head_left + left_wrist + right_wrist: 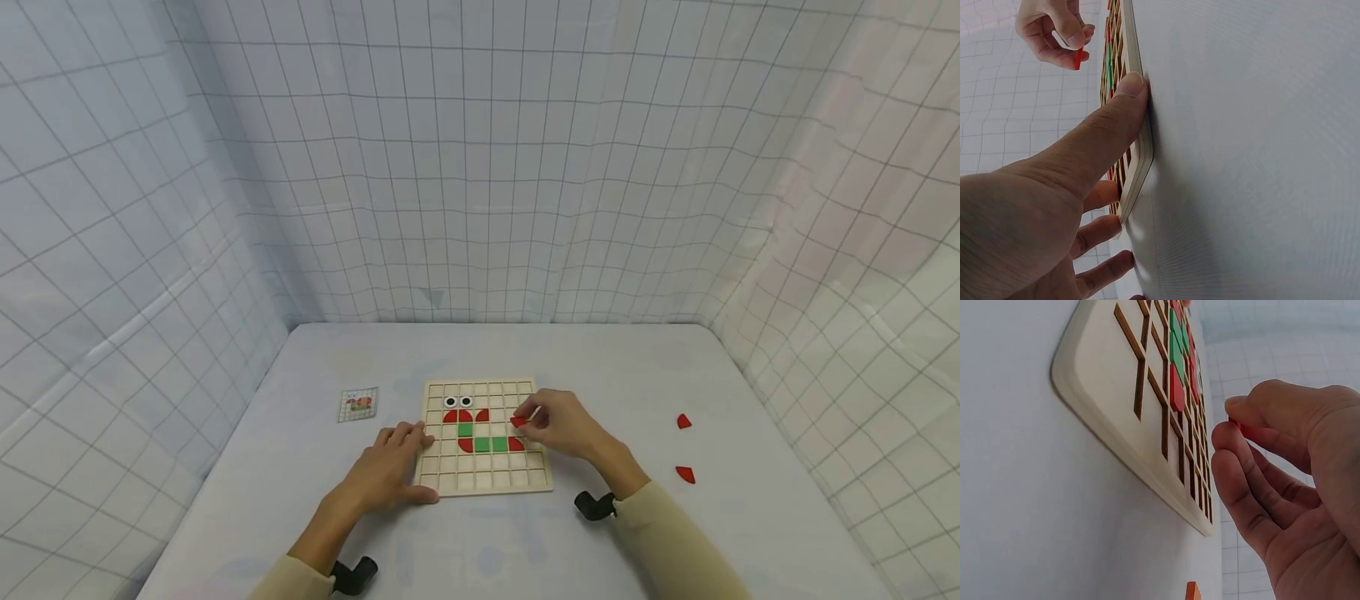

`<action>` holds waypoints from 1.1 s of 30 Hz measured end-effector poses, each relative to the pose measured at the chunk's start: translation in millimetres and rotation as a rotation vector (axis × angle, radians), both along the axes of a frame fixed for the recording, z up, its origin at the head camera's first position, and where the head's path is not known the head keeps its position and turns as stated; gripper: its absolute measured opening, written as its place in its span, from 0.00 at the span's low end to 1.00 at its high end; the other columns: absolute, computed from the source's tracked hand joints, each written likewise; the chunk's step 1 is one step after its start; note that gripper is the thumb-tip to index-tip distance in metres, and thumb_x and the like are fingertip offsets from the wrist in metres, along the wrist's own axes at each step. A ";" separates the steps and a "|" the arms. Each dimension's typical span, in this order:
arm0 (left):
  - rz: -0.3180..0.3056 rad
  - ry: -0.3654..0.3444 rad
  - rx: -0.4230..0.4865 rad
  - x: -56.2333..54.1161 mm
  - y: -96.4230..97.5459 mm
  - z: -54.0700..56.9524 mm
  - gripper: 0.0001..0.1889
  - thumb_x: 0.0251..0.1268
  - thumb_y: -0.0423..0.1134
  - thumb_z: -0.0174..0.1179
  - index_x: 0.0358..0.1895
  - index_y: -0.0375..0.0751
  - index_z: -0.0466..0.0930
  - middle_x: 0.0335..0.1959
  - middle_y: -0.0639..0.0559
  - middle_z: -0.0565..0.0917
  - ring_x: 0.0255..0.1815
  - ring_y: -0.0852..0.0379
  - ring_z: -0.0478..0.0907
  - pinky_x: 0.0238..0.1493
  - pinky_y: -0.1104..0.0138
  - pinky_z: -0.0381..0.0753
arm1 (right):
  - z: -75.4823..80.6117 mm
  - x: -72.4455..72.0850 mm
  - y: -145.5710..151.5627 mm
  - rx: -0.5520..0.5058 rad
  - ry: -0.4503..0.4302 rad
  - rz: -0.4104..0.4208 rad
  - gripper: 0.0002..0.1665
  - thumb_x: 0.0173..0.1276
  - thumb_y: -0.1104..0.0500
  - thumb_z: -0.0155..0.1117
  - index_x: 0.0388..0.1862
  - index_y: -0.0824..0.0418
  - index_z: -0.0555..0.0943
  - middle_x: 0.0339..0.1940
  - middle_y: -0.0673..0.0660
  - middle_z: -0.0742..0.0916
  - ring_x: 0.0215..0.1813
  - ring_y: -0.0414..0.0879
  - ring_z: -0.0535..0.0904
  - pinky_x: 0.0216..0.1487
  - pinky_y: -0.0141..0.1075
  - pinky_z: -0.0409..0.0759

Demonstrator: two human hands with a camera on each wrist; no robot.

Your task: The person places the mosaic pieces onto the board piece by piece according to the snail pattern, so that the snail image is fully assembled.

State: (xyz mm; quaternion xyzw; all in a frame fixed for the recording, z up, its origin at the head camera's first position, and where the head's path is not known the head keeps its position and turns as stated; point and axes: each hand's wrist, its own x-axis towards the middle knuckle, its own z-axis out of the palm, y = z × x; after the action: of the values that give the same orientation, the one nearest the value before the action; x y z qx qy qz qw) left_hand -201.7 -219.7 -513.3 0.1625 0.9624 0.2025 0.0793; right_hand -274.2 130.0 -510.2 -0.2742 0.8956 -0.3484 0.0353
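Observation:
A light wooden grid board (483, 493) lies on the table. My left hand (384, 472) rests at its near left corner, thumb along the near edge and fingers spread at the left side. My right hand (561, 423) pinches a red quarter-circle tile (517, 422) between thumb and fingertips, over the right part of the board. The left wrist view shows this red tile (1079, 58) on edge, raised off the grid. Set in the board are two eye tiles (458, 402), several green square tiles (492, 445) and several red quarter-circle tiles (482, 415).
Two loose red quarter-circle tiles, a farther one (683, 422) and a nearer one (686, 474), lie on the table to the right. A small picture card (357, 405) with a coloured grid pattern lies left of the board. Grid-patterned curtains (480, 208) enclose the white table (480, 550).

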 end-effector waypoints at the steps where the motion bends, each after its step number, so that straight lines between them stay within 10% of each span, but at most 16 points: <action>1: 0.001 -0.001 -0.001 -0.3 0.1 0.1 0.52 0.57 0.59 0.91 0.81 0.39 0.79 0.84 0.34 0.77 0.81 0.27 0.75 0.77 0.31 0.84 | 0.2 -0.7 -3.4 0.001 0.000 0.006 0.11 0.76 0.65 0.82 0.54 0.58 0.93 0.48 0.51 0.95 0.41 0.32 0.85 0.46 0.28 0.88; 33: -0.007 -0.026 0.001 -2.3 -0.2 1.5 0.51 0.56 0.59 0.91 0.80 0.41 0.80 0.84 0.34 0.77 0.81 0.27 0.75 0.78 0.29 0.82 | -14.6 -12.6 -60.3 0.070 0.034 0.093 0.04 0.79 0.60 0.83 0.48 0.58 0.99 0.45 0.51 0.93 0.43 0.34 0.81 0.44 0.28 0.83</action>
State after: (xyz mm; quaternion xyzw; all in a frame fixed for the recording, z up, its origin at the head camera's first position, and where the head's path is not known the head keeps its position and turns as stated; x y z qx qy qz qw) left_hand -204.1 -219.9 -511.7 0.1631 0.9606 0.2051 0.0924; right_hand -286.8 69.7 -524.8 -0.3201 0.8940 -0.3100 0.0460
